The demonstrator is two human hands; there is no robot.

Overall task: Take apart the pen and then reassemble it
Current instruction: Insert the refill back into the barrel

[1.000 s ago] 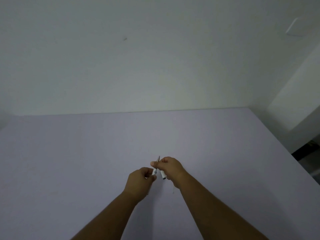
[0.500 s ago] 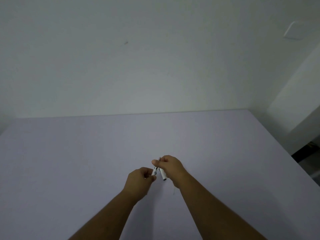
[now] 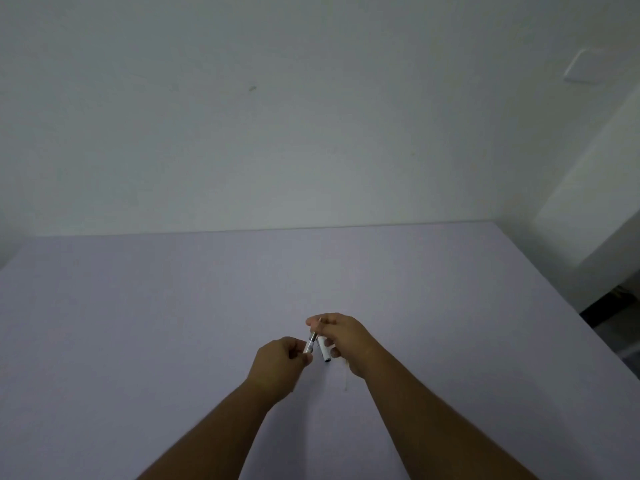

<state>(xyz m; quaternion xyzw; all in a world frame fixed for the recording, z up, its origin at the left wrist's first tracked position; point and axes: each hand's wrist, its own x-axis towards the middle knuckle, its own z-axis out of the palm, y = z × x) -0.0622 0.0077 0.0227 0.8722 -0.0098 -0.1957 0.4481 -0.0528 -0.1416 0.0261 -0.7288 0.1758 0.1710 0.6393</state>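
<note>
Both hands meet just above the lavender table [image 3: 138,323]. My left hand [image 3: 280,365] pinches the lower end of a slim pen part [image 3: 311,344] that looks silver and clear. My right hand [image 3: 343,337] holds the upper end of that same part between thumb and forefinger. A white pen barrel [image 3: 324,348] with a dark end also sticks out below the right hand's fingers. A thin pale piece [image 3: 345,375] lies on the table beside the right wrist; I cannot tell what it is.
A white wall rises behind the table's far edge, with a switch plate [image 3: 585,71] at the upper right. The table's right edge drops off to a dark floor gap [image 3: 620,303].
Both hands have stayed in almost the same place. The slim pen part now sticks out less above my right fingers.
</note>
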